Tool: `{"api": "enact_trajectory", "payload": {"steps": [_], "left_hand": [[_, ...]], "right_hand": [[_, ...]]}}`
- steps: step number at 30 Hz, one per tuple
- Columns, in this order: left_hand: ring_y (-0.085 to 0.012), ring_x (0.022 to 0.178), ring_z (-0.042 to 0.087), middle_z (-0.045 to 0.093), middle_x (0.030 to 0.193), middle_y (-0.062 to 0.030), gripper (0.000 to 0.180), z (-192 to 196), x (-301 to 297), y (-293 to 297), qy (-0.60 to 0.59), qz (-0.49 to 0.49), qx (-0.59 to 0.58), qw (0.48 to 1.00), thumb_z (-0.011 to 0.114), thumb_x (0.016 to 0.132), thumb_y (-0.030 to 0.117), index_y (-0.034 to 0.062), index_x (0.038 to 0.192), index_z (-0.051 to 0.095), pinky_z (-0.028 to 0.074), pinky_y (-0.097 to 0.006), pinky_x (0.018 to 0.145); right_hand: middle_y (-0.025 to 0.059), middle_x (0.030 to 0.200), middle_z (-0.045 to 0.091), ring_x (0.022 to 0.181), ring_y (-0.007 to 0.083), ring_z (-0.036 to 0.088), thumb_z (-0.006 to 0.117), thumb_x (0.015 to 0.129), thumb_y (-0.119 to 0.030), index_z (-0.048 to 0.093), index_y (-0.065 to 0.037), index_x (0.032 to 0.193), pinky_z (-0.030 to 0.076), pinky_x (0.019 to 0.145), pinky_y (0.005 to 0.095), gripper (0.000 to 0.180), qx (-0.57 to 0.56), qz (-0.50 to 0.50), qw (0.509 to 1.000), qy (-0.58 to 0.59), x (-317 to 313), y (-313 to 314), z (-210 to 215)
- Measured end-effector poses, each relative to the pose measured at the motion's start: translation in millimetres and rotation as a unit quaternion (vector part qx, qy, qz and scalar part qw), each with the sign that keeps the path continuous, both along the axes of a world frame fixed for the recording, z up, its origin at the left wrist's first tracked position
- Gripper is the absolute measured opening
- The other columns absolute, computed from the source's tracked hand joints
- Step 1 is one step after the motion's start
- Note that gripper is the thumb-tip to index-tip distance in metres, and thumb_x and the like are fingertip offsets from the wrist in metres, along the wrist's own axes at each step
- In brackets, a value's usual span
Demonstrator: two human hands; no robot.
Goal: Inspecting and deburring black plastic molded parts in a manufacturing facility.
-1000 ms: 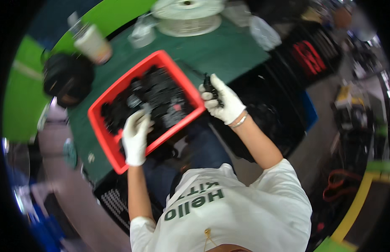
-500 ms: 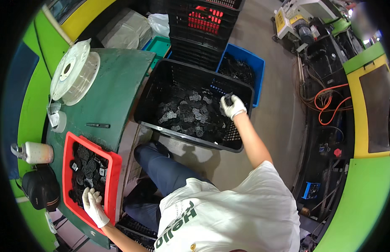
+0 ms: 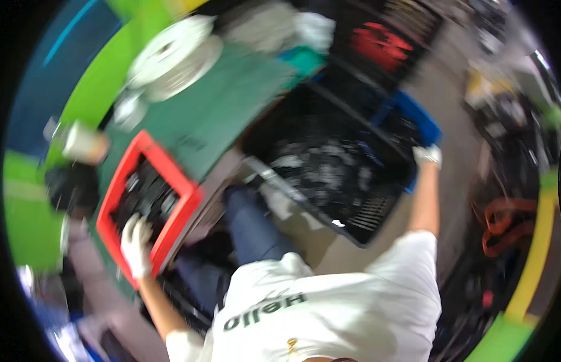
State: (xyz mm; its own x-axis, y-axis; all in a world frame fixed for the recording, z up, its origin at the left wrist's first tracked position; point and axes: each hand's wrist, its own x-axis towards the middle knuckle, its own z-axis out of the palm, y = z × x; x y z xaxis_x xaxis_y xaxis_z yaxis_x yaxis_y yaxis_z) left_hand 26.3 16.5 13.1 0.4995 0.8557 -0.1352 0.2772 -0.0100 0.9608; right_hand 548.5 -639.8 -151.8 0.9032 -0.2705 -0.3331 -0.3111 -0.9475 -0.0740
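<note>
My gloved left hand [image 3: 135, 246] lies over the near edge of a red tray [image 3: 190, 204], its fingers stretched toward the small dark parts [image 3: 149, 196] inside and nothing visibly held. My gloved right hand [image 3: 427, 155] is beside the blue bin [image 3: 434, 130], at the right end of a large black crate [image 3: 274, 187]. Motion smears its fingers, so whether it holds anything is unclear. A heap of black and grey flat parts [image 3: 325, 172] covers the bottom of the crate.
The tray rests on a green table [image 3: 232, 84], with a white spool [image 3: 172, 57] and a pale bottle [image 3: 84, 143] behind it. Stacked black crates [image 3: 407, 36] stand beyond the large crate. Orange hose [image 3: 503, 220] lies at the right.
The whole view has swung and blurred. My right hand has moved from over the black crate to beside the blue bin; the dark part it held is no longer distinguishable. My left hand stays at the tray.
</note>
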Motion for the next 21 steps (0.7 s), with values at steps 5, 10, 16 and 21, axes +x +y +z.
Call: {"api": "enact_trajectory", "payload": {"steps": [5, 10, 16, 21], "left_hand": [[-0.016, 0.1, 0.062, 0.066, 0.106, -0.0068, 0.026, 5, 3, -7, 0.047, -0.066, 0.233, 0.969, 0.063, 0.088, 0.006, 0.001, 0.113, 0.063, 0.048, -0.029, 0.09], [-0.0356, 0.131, 0.04, 0.055, 0.132, -0.0083, 0.038, 12, 39, 15, 0.148, -0.357, 0.488, 0.783, 0.069, 0.078, 0.022, 0.0177, 0.115, 0.064, 0.034, -0.047, 0.107], [-0.0418, 0.136, 0.031, 0.036, 0.147, -0.0135, 0.063, 2, 51, 22, 0.356, -0.355, 0.511, 0.698, 0.08, 0.061, 0.026, 0.0232, 0.121, 0.059, 0.039, -0.056, 0.099], [-0.0378, 0.124, 0.042, 0.046, 0.133, -0.014, 0.043, -3, 16, 37, 0.273, -0.294, 0.465, 0.789, 0.074, 0.066, 0.018, 0.0114, 0.105, 0.059, 0.044, -0.048, 0.095]], "right_hand": [[0.013, 0.138, 0.052, 0.125, 0.0262, 0.051, 0.039, 0.098, -0.018, 0.052, -0.004, 0.131, 0.043, 0.103, 0.0385, 0.038, 0.143, 0.16, 0.977, 0.006, 16, 82, -45], [0.0269, 0.14, 0.043, 0.133, 0.0363, 0.041, 0.053, 0.096, -0.022, 0.046, 0.007, 0.133, 0.036, 0.109, 0.0435, 0.047, 0.794, -0.098, 0.6, 0.007, -33, 230, 10], [0.0162, 0.106, 0.065, 0.09, 0.0205, 0.066, 0.052, 0.099, -0.025, 0.057, 0.004, 0.115, 0.054, 0.081, 0.0309, 0.033, 0.706, 0.293, 0.639, 0.086, -160, 403, 139], [0.0113, 0.098, 0.068, 0.089, 0.0193, 0.066, 0.052, 0.096, -0.019, 0.062, 0.0, 0.106, 0.051, 0.082, 0.0308, 0.023, 0.539, 0.535, 0.641, 0.113, -234, 485, 184]]}}
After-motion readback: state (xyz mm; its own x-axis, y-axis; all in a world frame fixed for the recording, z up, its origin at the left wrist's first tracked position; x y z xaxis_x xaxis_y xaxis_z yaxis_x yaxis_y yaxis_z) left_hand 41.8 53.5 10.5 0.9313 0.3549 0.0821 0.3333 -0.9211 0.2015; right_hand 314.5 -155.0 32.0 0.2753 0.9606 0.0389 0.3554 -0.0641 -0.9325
